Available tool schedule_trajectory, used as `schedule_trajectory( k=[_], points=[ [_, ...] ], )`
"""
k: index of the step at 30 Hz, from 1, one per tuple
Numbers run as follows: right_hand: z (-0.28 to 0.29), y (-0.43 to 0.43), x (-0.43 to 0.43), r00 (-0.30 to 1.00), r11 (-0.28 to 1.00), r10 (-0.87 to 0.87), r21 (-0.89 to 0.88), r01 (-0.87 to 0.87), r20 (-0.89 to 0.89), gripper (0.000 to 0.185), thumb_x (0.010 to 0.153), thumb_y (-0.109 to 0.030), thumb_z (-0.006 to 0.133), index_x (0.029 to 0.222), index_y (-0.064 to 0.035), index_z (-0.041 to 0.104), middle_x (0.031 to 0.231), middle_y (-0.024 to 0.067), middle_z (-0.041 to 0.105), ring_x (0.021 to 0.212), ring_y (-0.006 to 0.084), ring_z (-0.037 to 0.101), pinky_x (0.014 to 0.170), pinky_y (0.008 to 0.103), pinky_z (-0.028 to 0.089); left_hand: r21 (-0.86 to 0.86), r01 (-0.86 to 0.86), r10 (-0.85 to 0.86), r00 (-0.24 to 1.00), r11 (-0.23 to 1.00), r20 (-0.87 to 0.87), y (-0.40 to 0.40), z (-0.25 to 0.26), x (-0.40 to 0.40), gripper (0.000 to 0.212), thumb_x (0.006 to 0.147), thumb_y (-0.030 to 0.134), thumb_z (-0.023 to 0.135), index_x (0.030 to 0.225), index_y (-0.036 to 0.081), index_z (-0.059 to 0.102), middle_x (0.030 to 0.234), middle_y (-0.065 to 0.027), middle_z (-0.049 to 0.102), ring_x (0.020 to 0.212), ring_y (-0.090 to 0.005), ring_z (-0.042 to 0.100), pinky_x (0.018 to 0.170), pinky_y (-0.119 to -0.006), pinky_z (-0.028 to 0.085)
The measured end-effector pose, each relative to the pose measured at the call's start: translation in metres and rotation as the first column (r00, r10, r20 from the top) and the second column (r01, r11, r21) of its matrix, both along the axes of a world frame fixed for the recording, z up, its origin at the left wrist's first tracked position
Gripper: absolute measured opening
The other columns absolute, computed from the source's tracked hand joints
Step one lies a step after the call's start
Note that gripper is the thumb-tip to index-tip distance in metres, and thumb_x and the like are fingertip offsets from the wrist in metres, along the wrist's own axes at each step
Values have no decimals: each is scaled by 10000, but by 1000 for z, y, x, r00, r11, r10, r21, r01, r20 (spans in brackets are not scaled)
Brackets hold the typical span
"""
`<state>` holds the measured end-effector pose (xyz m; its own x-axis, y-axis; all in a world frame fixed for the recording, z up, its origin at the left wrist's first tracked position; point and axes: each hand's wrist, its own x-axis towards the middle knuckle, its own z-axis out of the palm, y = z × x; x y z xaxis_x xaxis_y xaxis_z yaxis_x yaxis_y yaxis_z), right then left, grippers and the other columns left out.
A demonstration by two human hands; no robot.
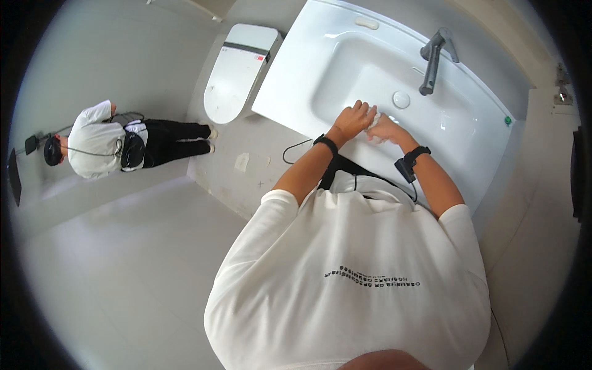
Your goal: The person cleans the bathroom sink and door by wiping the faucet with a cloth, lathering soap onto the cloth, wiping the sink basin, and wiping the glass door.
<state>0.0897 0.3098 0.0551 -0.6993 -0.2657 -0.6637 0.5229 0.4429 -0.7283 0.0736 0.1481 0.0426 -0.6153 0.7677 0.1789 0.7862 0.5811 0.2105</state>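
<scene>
My left hand point(356, 121) and my right hand point(388, 129) meet over the near side of a white washbasin point(286, 88). Both are closed around a crumpled whitish wet cloth point(376, 121), which shows between the fists and below the right one. The fingers cover most of it, so its exact material is unclear. Just beyond my hands lies the round white drain cover point(401, 99). A grey single-lever faucet point(432, 62) stands on the basin's back rim, its spout pointing over the bowl. I cannot see water running from it.
A pale bar point(366, 23), perhaps soap, lies on the back ledge. A small green object point(508, 120) sits at the right corner. Left of the basin is a closed white toilet point(236, 74). Farther left another person point(101, 138) stands near the wall. A black cable point(291, 152) loops beside me.
</scene>
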Motion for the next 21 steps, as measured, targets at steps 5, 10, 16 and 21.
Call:
schedule_trajectory(
  k=[5, 10, 16, 21],
  points=[
    [8, -35, -21, 875, 790, 456, 525, -317, -159, 267, 712, -121, 637, 956, -14, 621, 958, 220, 639, 907, 374, 626, 797, 427, 516, -61, -206, 207, 978, 977, 16, -20, -9, -4, 334, 694, 104, 626, 1018, 50, 568, 828, -84, 561, 789, -245, 577, 610, -350, 507],
    [-16, -54, -13, 887, 752, 423, 617, -231, -183, 369, 726, -150, 662, 1064, -30, 573, 1025, 210, 628, 978, 370, 604, 852, 420, 500, -212, -246, 285, 942, 946, 177, -29, -21, -3, 335, 699, 136, 635, 1022, 72, 574, 890, -90, 588, 893, -271, 591, 869, -503, 442],
    [-13, -55, -17, 868, 792, 337, 609, -52, -365, 443, 747, -133, 633, 1151, -34, 482, 964, 242, 631, 918, 412, 608, 816, 469, 496, -122, -143, 126, 983, 982, -137, -33, 8, -21, 339, 739, 168, 647, 1057, 84, 566, 982, -96, 602, 1007, -295, 574, 942, -627, 348],
    [9, -79, -1, 845, 752, 370, 659, -29, -386, 578, 728, -85, 633, 1236, -61, 358, 918, 226, 635, 846, 392, 634, 747, 466, 520, -49, -237, 242, 931, 970, 274, -49, -6, -10, 344, 732, 130, 634, 1048, 43, 531, 897, -160, 611, 829, -347, 614, 753, -481, 499]
  ],
)
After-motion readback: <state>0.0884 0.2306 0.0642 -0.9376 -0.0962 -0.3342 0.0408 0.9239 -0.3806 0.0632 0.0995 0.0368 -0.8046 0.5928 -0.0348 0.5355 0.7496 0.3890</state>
